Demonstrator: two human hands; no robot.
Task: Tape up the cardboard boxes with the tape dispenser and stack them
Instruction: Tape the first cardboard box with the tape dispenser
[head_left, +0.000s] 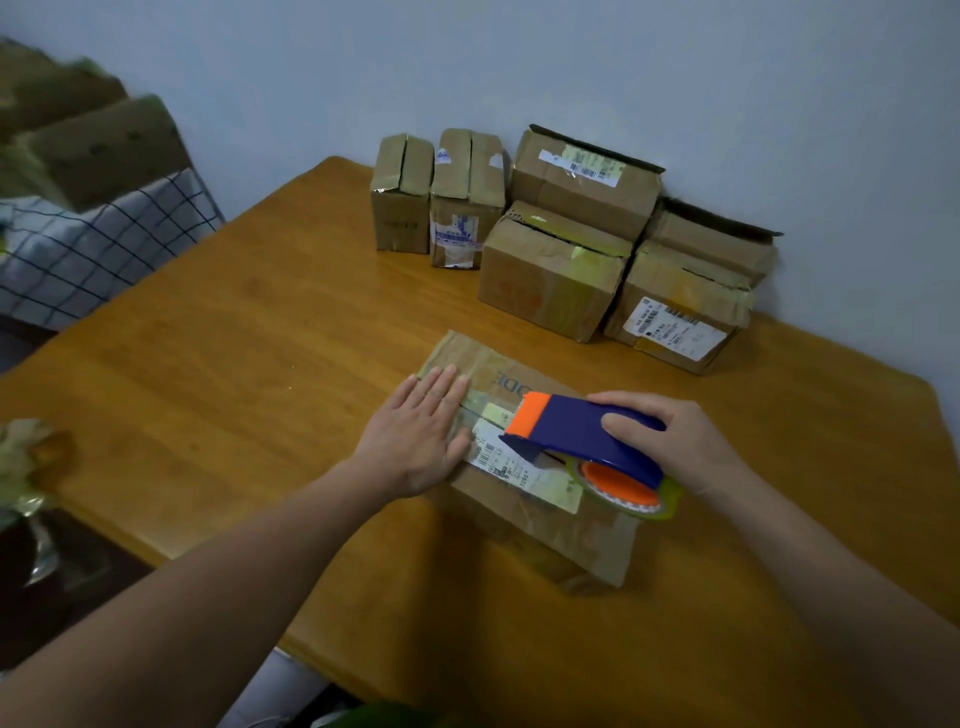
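— What does everything sit on?
— A honey-coloured wooden table (234, 364), pushed up to a pale blue-grey wall (519, 62).
— And round about?
— A cluster of worn brown cardboard boxes (550, 280) crowds the wall at 1 o'clock. A blue-checked cloth (93, 249) lies off the table at 9 o'clock.
— The box being worked?
— The flat brown cardboard box (571, 525) lies toward 5 o'clock. The person's left hand (415, 441) presses flat on its 9 o'clock end, fingers straight. The right hand (680, 441) wraps round the blue-and-orange tape dispenser (576, 426), set on the box's top.
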